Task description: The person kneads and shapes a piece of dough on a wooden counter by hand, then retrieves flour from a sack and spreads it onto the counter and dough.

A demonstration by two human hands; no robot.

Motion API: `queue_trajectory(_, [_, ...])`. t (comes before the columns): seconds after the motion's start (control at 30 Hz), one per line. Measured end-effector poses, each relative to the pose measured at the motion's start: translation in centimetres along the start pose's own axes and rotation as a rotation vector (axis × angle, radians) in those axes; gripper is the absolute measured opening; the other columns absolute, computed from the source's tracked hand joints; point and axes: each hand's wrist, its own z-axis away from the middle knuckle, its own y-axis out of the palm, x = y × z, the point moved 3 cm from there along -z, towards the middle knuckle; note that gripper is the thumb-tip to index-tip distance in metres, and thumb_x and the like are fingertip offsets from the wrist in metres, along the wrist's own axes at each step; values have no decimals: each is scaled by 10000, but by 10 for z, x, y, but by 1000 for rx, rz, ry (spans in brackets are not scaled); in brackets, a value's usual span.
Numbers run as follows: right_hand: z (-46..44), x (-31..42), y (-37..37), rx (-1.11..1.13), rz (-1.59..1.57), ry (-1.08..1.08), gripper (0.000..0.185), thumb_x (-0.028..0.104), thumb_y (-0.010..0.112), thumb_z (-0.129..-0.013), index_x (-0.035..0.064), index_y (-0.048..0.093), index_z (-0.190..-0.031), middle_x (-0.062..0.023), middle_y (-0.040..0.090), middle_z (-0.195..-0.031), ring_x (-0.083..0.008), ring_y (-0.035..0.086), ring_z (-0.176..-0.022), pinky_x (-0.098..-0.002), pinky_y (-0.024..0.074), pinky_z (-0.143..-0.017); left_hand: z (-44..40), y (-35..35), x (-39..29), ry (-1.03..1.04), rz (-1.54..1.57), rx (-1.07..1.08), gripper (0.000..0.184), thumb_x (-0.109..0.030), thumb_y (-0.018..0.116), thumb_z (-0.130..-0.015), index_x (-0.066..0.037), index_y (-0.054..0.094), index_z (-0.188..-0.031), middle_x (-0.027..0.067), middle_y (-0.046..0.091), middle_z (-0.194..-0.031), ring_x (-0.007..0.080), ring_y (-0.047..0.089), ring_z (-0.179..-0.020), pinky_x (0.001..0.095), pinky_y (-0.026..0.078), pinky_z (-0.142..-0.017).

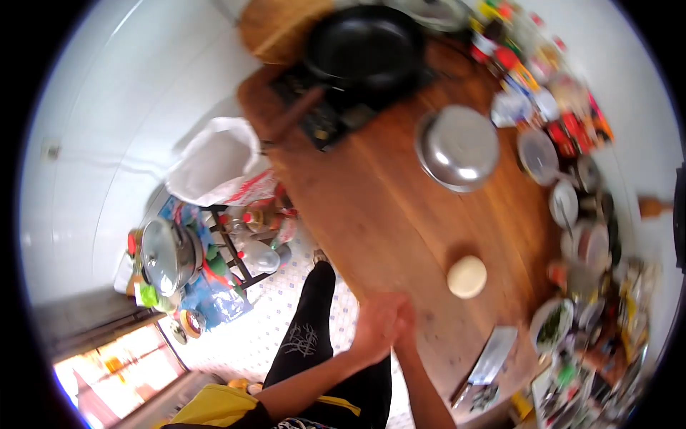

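Note:
My left hand (pixel 373 332) and my right hand (pixel 405 326) are pressed together over the near edge of the wooden table (pixel 379 207). Motion blur smears their fingers into one shape, so whether anything lies between the palms is hidden. To the right of them, a round, pale ball that looks like dough (pixel 466 277) rests on the wood. Nearer the front right lies a cleaver (pixel 495 356), its broad blade angled away from me. Farther back sits a shiny metal bowl (pixel 461 146), apparently upside down.
A black frying pan (pixel 364 46) stands on a stove (pixel 325 125) at the back, its handle toward the left edge. Jars and bottles line the right wall, near a bowl of greens (pixel 552 323). Left are a lidded pot (pixel 166 254) and a white bag (pixel 214 161).

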Motion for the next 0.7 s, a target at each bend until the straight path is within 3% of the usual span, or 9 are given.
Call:
queue_trajectory(0.07, [-20,13,86,269,-1172,332,379,344,449,-994,53,533,-1221,-96,583,-1197,-253,512,-1162,-371,381,-1030,12,-29,21,307,-268,-157,396,-251,569,-790,-72,635,-1137,152,592,-1237,368,543,-1162,507,401,-990])
queue_trajectory(0.17, [-54,111,156,430,-1033,630,517,403,335,-1051,0,471,-1344,-126,557,-1286,-242,530,-1202,-383,391,-1062,9,-114,75,317,-404,-166,432,-172,615,-747,-113,629,-1174,141,568,-1285,353,518,-1218,512,351,-1055])
queue_trajectory(0.2, [-58,110,174,426,-963,778,506,390,348,-1053,-2,474,-1346,-124,566,-1274,-240,539,-1192,-384,397,-1058,10,-143,105,203,-643,-128,427,-135,650,-746,-110,628,-1171,149,568,-1274,355,521,-1219,512,360,-1061])
queue_trajectory(0.27, [-82,106,211,445,-855,937,495,377,360,-1054,-3,477,-1348,-123,575,-1262,-237,548,-1182,-385,404,-1054,3,-212,153,43,-559,-335,363,-102,670,-779,-40,614,-1132,153,587,-1236,365,520,-1216,549,344,-1073])
queue_trajectory(0.33, [-127,110,241,585,-287,579,464,387,385,-1044,34,498,-1323,-96,585,-1273,-202,536,-1219,-371,399,-1065,-15,-279,197,-28,-729,-414,267,-80,613,-810,1,627,-1064,195,579,-1222,363,512,-1223,515,371,-1070])
queue_trajectory(0.47, [-241,122,313,350,272,-118,251,175,512,-997,29,578,-1190,-110,638,-1168,-239,595,-1125,-366,451,-979,-68,-379,208,-69,-1058,-497,302,-98,608,-810,9,629,-1092,177,614,-1189,344,527,-1221,459,395,-1062])
queue_trajectory(0.53, [-293,136,340,330,765,-666,193,88,557,-934,40,610,-1113,-138,637,-1126,-285,611,-1056,-375,480,-900,-87,-391,241,-482,-1361,36,250,-138,587,-846,-62,676,-1067,138,649,-1148,300,574,-1181,421,422,-1029])
queue_trajectory(0.57, [-314,135,350,339,767,-651,193,88,557,-934,40,610,-1113,-138,637,-1126,-285,611,-1056,-375,480,-900,-104,-405,229,-700,-994,432,333,-193,531,-867,-10,662,-1112,150,673,-1106,298,623,-1093,466,427,-1020])
queue_trajectory(0.7, [-360,130,378,257,996,-680,93,102,615,-853,86,585,-940,-95,612,-877,-320,616,-805,-405,503,-655,-168,-429,261,-688,-729,480,308,-166,508,-854,26,670,-1033,179,695,-1041,296,694,-890,474,531,-840])
